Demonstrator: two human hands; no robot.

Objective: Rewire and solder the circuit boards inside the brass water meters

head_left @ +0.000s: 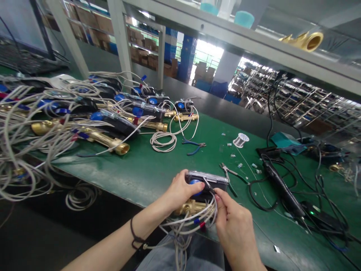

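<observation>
At the near table edge my left hand (180,190) is closed around the side of a meter (220,181). The meter has a black housing, a clear cover, a blue round part beneath my left thumb, and a brass pipe body (192,207) below. My right hand (235,222) pinches a thin dark piece (208,185) with a pale tip against the front of the housing; its exact kind is unclear. White cables (194,222) with red and blue tags loop under the meter, next to my right fingers, and hang over the edge onto my lap.
Several brass meters (109,141) with tangled white cables crowd the left side. Blue-handled pliers (194,146), cutters (229,175), a wire spool (240,140) and small clear bits lie beyond my hands. A black soldering iron (282,184) and dark cords are right. A shelf beam (214,28) crosses above.
</observation>
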